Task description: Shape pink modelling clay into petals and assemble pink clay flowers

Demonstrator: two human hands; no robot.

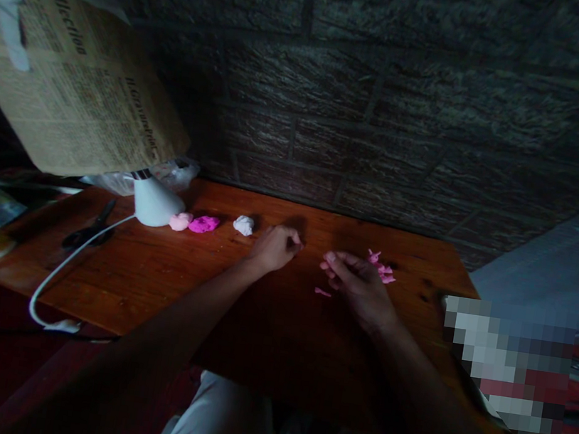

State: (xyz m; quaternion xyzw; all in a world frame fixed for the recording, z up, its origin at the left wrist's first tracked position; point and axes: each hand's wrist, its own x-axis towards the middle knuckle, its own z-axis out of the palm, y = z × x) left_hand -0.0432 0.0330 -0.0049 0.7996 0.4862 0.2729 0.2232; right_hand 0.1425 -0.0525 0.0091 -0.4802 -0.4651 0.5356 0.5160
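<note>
My left hand rests on the wooden table with its fingers curled into a loose fist; nothing shows in it. My right hand lies a little to the right, fingers bent and pressed together over small pink clay pieces that lie just beyond it. One thin pink scrap lies on the table by its fingertips. To the left of my left hand lie a white clay lump, a magenta clay lump and a pale pink lump.
A white lamp base with its white cable stands at the back left, black scissors beside it. A newspaper-print sheet hangs above. A dark brick wall backs the table. A blurred patch covers the right edge.
</note>
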